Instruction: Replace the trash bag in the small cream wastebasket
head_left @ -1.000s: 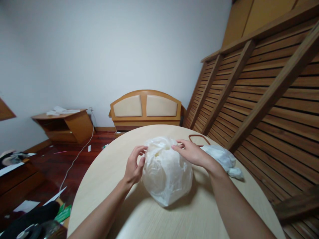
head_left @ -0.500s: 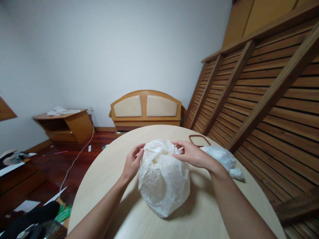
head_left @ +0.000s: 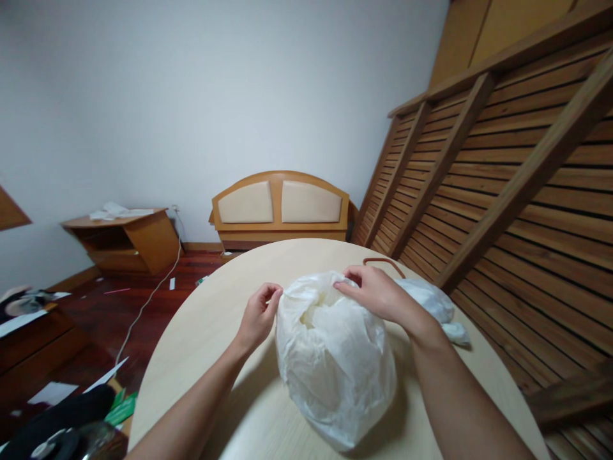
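Note:
A puffed-up white plastic bag (head_left: 340, 370) rests on the pale round table (head_left: 215, 409), its mouth partly open toward the top. My left hand (head_left: 260, 313) pinches the left edge of the bag's mouth between thumb and fingers. On the other side, my right hand (head_left: 373, 291) grips the rim at the upper right, thumb and fingertips closed on the plastic. Something pale yellowish shows through the opening; I cannot make out what it is. Behind my right wrist lies a second, flatter white plastic bag (head_left: 431, 300), partly covered by the arm.
A brown loop-shaped handle (head_left: 383, 260) lies at the table's far right. Slatted wooden panels (head_left: 502, 191) lean along the right side. Beyond the table stands a headboard (head_left: 280, 207). At left are a low cabinet (head_left: 148, 239), a white cable (head_left: 148, 303) and floor clutter.
The bag has moved right and nearer to me, and its mouth is wider open. My right hand has shifted slightly right along the rim; my left hand now pinches the edge.

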Demonstrator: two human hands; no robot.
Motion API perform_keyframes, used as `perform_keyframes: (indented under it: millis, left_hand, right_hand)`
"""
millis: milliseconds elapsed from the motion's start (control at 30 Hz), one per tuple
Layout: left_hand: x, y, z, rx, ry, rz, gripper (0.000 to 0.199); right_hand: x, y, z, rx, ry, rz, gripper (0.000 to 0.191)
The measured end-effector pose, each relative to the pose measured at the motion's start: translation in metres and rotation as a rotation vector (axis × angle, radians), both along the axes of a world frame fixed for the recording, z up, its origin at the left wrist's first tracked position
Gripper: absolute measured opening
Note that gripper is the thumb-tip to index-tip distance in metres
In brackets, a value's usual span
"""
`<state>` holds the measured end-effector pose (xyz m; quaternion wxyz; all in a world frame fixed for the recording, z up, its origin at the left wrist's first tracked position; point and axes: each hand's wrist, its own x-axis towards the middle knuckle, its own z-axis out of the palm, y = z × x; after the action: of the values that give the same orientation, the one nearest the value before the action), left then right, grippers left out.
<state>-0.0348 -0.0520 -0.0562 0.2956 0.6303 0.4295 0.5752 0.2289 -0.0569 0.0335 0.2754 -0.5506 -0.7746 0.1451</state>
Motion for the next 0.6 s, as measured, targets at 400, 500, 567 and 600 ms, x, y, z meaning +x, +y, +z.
perform_keyframes:
  millis: [400, 500, 567, 600]
  left_hand:
    - [-0.011, 0.011, -0.007, -0.061, 0.000, 0.139, 0.048]
    - [-0.007, -0.003, 0.000, 0.095, -0.038, 0.003, 0.055]
    - [-0.003, -0.012, 0.003, 0.187, 0.004, -0.213, 0.070]
    - [-0.001, -0.016, 0.003, 0.216, 0.046, -0.314, 0.080]
  right_hand:
    - [0.003, 0.014, -0.018, -0.014, 0.254, 0.016, 0.029]
    - [-0.001, 0.006, -0.010, -0.015, 0.294, 0.023, 0.042]
    - [-0.004, -0.001, -0.007, -0.087, 0.271, 0.095, 0.060]
    - [-0.005, -0.004, -0.007, -0.129, 0.244, 0.122, 0.070]
